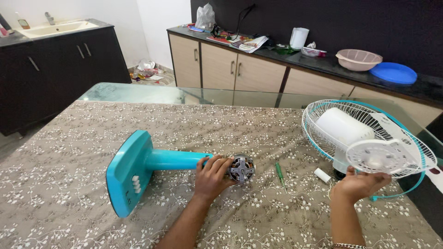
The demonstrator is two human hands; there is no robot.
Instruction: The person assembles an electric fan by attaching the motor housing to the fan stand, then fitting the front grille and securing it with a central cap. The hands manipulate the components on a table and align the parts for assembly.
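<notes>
**Fan stand under the left hand, grille at the right**

Head view: the turquoise fan stand (143, 168) lies flat on the desk (69, 138), its long axis running left to right, base to the left, bare motor (242, 168) at the right end. The left hand (213, 176) rests on the stem where it meets the motor, fingers (221, 162) curled over it in a loose hold. Right of the motor, past a green screwdriver (279, 174), the right hand (361, 183) lies palm-up, fingers spread open beneath the white fan grille (369, 138), touching its lower edge.
</notes>
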